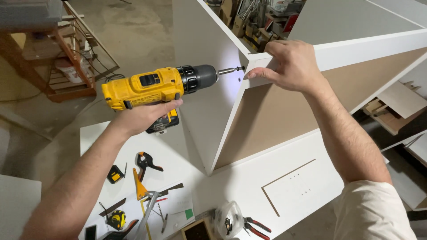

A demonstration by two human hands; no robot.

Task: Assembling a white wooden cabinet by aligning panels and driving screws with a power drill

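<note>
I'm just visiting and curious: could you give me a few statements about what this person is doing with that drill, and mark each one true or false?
1. The left hand holds a yellow drill. True.
2. The drill bit points at the floor. False: it points sideways at the corner of the white cabinet.
3. The right hand rests on the cabinet's top corner. True.
4. The right hand holds a hammer. False: it holds no tool, only steadies the panel.
5. Red-handled pliers lie on the white table below. True.
6. The drill's light is off. False: a bluish glow shows on the panel.
</note>
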